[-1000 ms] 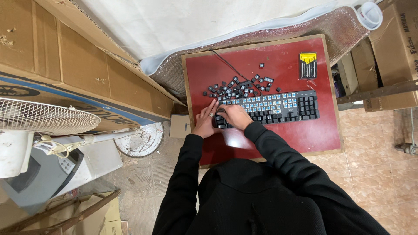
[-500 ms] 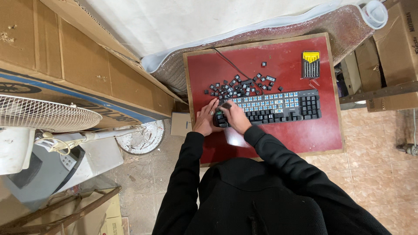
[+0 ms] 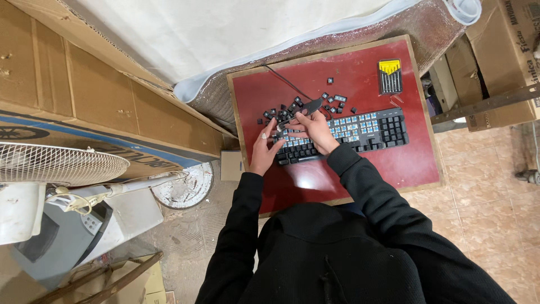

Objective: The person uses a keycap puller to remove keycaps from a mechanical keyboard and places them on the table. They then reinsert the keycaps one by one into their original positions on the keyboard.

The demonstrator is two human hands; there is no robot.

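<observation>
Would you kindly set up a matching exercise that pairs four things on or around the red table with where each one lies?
Things:
1. keyboard
2. loose keycaps
3. screwdriver set
4. fan

Places:
A. scattered on the red table just beyond the keyboard's left part
B. at the far right corner of the table, in a yellow-topped case
C. off the table, at the left edge of the view
D. across the middle of the table, under the left hand and right hand

Pairs: 1-D, 2-A, 3-B, 4-C
</observation>
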